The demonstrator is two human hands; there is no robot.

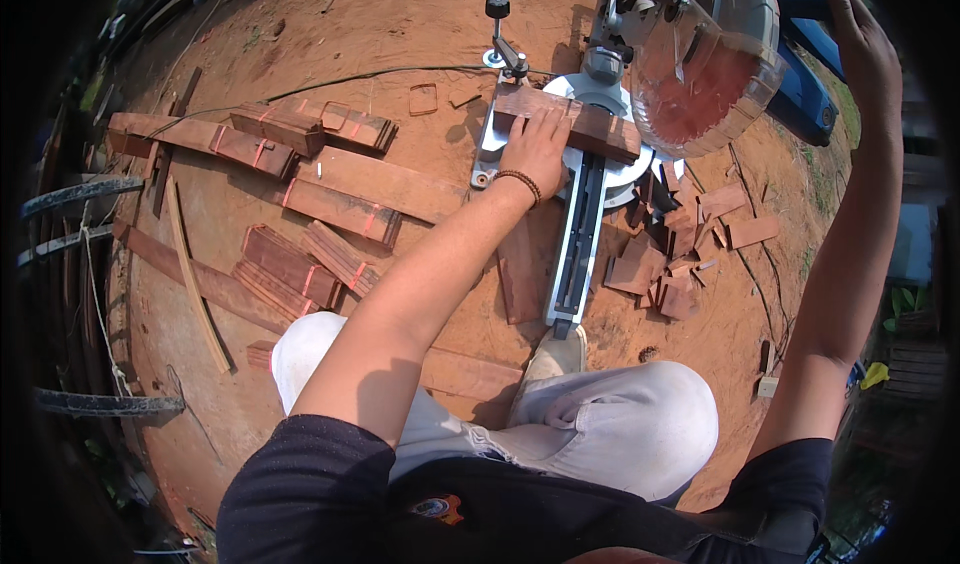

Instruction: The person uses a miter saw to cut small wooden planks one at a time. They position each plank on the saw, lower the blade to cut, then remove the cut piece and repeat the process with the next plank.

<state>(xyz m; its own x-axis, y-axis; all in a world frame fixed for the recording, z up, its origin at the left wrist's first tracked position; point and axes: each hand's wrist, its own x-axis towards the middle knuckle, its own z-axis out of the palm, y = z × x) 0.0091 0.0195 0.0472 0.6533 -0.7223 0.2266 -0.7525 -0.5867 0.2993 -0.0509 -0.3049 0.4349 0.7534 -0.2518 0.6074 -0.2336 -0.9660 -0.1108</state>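
Observation:
My left hand (540, 149), a beaded bracelet at its wrist, presses on a reddish-brown wooden block (607, 132), its fingers laid over the top. The block lies across the bed of a mitre saw (573, 239), to the left of the blade. My right hand (858, 26) is up at the far right, on the saw's blue handle (798, 2); its fingers are partly hidden. The saw head is raised, and a clear guard (690, 89) covers the round reddish blade. A clamp with a black knob (497, 6) stands at the saw's left.
Bundled wooden boards (290, 129) tied with pinkish bands lie on the reddish ground to the left. Small offcuts (680, 249) are heaped right of the saw. A black cable (380, 71) runs behind the boards. Curved metal bars (110, 404) stick in from the left edge.

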